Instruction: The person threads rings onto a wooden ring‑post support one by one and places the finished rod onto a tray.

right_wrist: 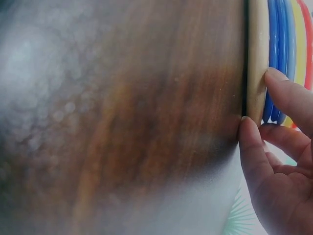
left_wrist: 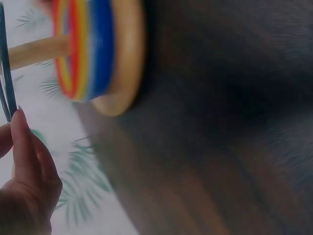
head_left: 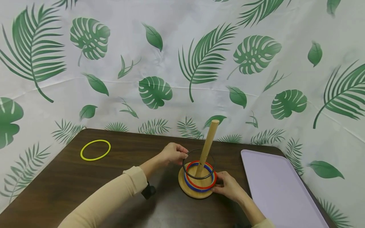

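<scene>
In the head view, my left hand (head_left: pixel 172 153) pinches a thin dark ring (head_left: pixel 183 166) at its left edge. The ring hangs tilted above a ring-stacking stand and appears to encircle its wooden peg (head_left: pixel 209 139). On the round wooden base (head_left: pixel 182 180) lies a stack of rings, a red ring (head_left: pixel 215 180) on top and a blue ring (head_left: pixel 196 189) below. Yellow shows between them in the left wrist view. My right hand (head_left: pixel 229 186) holds the base at its right side. Thumb and fingertips touch the base rim (right_wrist: pixel 257 63), close against the blue rings (right_wrist: pixel 281 39).
A yellow ring (head_left: pixel 95 150) lies alone at the table's far left. A lavender tray (head_left: pixel 280 190) rests on the right side of the dark wooden table (head_left: pixel 128 196). A leaf-patterned cloth (head_left: pixel 171 63) hangs behind the table's back edge.
</scene>
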Tool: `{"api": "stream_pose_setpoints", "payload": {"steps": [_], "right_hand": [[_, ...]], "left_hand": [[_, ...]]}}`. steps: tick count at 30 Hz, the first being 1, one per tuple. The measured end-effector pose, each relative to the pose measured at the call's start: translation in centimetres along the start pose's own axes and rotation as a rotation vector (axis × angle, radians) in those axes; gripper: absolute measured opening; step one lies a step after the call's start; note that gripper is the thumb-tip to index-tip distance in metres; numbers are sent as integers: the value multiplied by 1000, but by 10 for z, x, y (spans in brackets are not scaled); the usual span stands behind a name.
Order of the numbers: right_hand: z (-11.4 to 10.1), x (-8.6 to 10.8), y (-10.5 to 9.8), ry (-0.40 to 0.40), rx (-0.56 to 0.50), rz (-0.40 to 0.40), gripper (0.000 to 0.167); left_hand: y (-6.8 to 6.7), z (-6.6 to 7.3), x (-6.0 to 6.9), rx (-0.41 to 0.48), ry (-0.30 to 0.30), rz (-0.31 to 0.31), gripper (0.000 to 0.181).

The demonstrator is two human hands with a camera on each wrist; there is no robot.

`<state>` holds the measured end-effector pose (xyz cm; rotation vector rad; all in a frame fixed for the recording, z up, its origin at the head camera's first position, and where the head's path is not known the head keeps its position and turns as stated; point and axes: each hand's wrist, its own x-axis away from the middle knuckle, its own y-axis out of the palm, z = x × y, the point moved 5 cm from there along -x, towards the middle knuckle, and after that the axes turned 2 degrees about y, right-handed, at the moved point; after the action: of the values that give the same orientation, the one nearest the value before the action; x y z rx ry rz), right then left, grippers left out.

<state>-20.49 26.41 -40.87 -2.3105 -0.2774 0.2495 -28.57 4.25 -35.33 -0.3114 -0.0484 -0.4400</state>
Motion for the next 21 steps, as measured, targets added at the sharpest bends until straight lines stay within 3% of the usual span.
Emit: {"api": "stream_pose_setpoints", "payload": {"steps": [6, 21], "right_hand": [[0, -1, 1, -10, -25, -15, 44], [2, -2, 1, 3, 7, -18, 37]], "left_hand": [[8, -19, -1, -29, -53, 35, 14], [25, -29, -8, -9, -80, 54, 12]]}}
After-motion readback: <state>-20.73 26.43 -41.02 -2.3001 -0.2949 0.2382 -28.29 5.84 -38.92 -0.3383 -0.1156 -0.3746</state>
